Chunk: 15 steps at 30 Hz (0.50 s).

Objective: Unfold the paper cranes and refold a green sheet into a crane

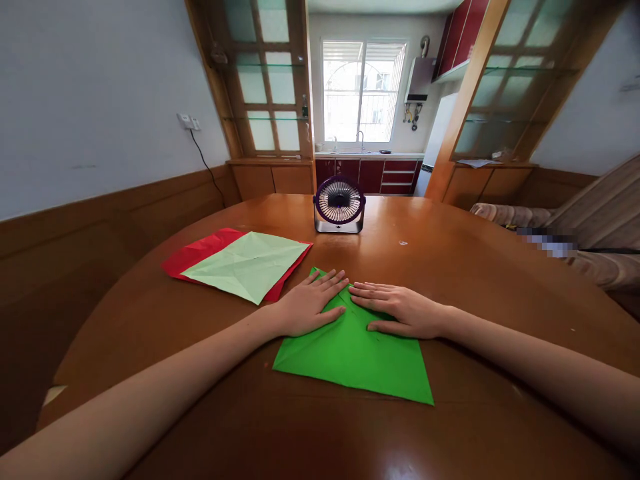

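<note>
A bright green sheet of paper (353, 357) lies on the round wooden table (450, 267) right in front of me, its far part folded toward a point. My left hand (307, 303) lies flat on the paper's far left part, fingers together and pointing right. My right hand (397, 308) presses flat on the far right part, fingers pointing left. The fingertips of both hands nearly meet at the paper's top. Neither hand grips anything.
A pale green sheet (247, 263) lies on top of a red sheet (200, 252) at the left of the table. A small purple desk fan (339, 205) stands at the table's far side. A sofa (575, 233) is at the right, a kitchen behind.
</note>
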Each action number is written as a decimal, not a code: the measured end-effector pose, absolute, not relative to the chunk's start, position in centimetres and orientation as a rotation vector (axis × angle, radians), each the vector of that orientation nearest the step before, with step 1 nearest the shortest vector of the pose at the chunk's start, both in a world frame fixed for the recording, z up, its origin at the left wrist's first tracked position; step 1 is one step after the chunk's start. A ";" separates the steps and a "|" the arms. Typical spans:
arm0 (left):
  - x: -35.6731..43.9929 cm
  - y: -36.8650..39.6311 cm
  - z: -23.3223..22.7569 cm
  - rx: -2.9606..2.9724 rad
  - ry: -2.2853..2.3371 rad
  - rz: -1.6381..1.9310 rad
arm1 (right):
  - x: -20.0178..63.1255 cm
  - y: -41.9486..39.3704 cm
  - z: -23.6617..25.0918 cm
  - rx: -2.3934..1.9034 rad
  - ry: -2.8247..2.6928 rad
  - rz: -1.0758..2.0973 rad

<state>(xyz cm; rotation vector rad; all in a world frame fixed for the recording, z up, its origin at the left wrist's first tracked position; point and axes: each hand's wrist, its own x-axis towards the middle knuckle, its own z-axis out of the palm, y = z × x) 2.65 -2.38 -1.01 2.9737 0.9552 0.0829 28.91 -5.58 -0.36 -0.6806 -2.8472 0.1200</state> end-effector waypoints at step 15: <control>2.5 -2.3 -0.8 2.950 0.942 0.038 | 28.8 -5.8 -0.2 -0.687 -2.859 0.083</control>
